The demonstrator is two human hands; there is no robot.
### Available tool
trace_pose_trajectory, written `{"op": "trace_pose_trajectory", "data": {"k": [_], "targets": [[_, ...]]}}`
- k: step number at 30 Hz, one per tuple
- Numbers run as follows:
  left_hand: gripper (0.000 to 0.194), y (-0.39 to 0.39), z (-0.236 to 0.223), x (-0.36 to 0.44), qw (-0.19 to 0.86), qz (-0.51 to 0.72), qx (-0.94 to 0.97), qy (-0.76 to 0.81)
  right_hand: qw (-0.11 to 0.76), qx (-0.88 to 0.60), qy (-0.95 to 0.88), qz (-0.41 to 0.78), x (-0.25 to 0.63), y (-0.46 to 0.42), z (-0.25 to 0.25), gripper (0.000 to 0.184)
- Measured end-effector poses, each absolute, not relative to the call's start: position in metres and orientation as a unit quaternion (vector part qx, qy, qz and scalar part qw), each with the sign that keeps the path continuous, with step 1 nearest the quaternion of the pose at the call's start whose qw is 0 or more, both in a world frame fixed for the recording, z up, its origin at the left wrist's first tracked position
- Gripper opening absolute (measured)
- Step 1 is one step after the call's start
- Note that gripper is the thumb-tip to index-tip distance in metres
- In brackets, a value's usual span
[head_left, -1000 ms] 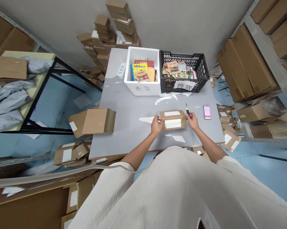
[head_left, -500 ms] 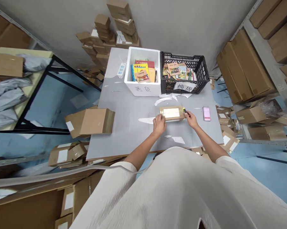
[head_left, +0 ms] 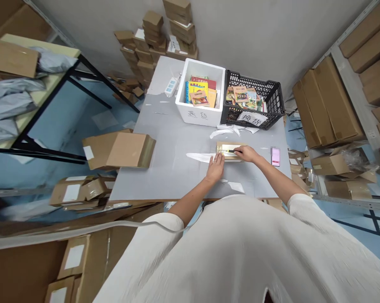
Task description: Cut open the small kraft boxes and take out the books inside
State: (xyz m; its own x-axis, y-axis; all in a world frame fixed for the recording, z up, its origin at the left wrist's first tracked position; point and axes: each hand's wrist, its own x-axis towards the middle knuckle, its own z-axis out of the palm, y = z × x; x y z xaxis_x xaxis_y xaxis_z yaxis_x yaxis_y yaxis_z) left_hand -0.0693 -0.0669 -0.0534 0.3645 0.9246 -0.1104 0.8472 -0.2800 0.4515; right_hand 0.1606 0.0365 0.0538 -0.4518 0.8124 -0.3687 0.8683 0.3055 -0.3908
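A small cardboard box [head_left: 219,144] with a white label on top lies on the grey table in front of me. My left hand [head_left: 215,167] rests its outstretched fingers against the box's near left corner. My right hand [head_left: 247,153] is closed around a craft knife [head_left: 230,151] with a black and yellow handle. The knife lies low across the top of the box, pointing left; its tip is too small to make out. A long strip of white paper [head_left: 197,157] sits left of the box, beside my left fingers.
A white foam box [head_left: 197,117] and a black crate [head_left: 273,107], both holding books, stand at the back. A phone [head_left: 275,156] lies at right, an open carton [head_left: 126,149] at left. Paper scraps [head_left: 236,187] and a power strip [head_left: 171,86] are on the table [head_left: 164,176].
The box has tilted so its labelled top faces up. My right hand has moved left over it, bringing the knife from the right end onto the top. My left hand has shifted along its near side.
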Motion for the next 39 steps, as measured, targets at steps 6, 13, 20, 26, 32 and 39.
{"op": "trace_pose_trajectory", "data": {"k": [6,13,20,26,32,39], "targets": [[0.091,-0.071,-0.059,-0.07,0.224,0.1,0.799,0.549,0.083,0.494,0.83,-0.245,0.14,0.049,0.056,0.046],[0.09,-0.07,-0.06,-0.069,0.225,0.114,0.798,0.547,0.117,0.493,0.835,-0.215,0.135,0.052,0.06,0.043],[0.092,-0.068,-0.059,-0.07,0.233,0.12,0.797,0.544,0.124,0.508,0.826,-0.212,0.129,0.055,0.061,0.041],[0.093,-0.067,-0.058,-0.071,0.228,0.115,0.8,0.543,0.145,0.514,0.825,-0.187,0.124,0.052,0.063,0.04],[0.093,-0.068,-0.058,-0.07,0.224,0.105,0.8,0.547,0.151,0.527,0.815,-0.188,0.136,0.054,0.069,0.038],[0.099,-0.068,-0.06,-0.072,0.219,0.1,0.802,0.547,0.148,0.538,0.808,-0.188,0.155,0.055,0.067,0.039]]}}
